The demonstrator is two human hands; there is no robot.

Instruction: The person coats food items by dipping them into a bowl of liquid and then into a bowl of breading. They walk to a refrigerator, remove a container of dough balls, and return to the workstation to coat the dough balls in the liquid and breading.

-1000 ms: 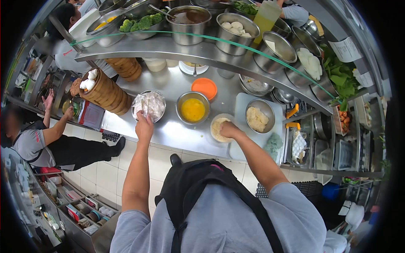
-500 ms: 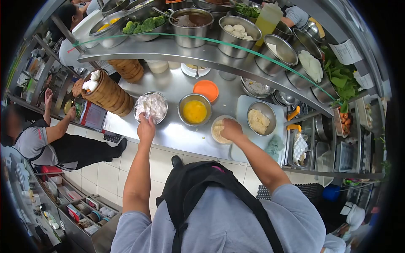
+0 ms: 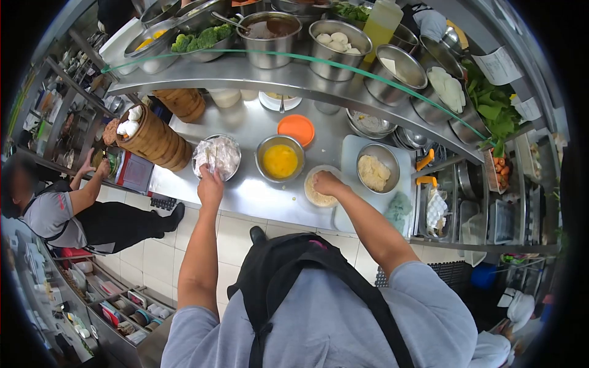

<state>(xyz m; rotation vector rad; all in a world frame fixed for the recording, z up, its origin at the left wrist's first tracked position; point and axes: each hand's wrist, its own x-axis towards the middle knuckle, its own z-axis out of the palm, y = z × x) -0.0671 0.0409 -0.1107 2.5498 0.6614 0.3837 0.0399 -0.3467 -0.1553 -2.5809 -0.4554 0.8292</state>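
At the near edge of a bowl of white floured pieces [image 3: 222, 153], my left hand [image 3: 210, 186] is closed around a thin pale utensil, perhaps chopsticks or tongs, reaching into the bowl. My right hand [image 3: 327, 183] is down in a round container of pale crumbs [image 3: 317, 197], its fingers curled and whatever they grip hidden. Between my hands stands a metal bowl of beaten egg [image 3: 280, 161]. To the right, another metal bowl holds a pale yellow, battered-looking mass [image 3: 373, 173] on a white cutting board [image 3: 351, 211].
An orange lid [image 3: 296, 130] lies behind the egg bowl. Stacked bamboo steamers [image 3: 153, 141] stand at the left. A shelf edge [image 3: 270, 76] crosses above the counter, carrying several metal pots. A co-worker [image 3: 61, 208] stands at the left. Orange-handled tools [image 3: 426, 161] sit by the board.
My right hand has shifted slightly left within the crumb container. My left hand stays at the floured bowl. The view has shifted a little, and the co-worker's hands have moved.
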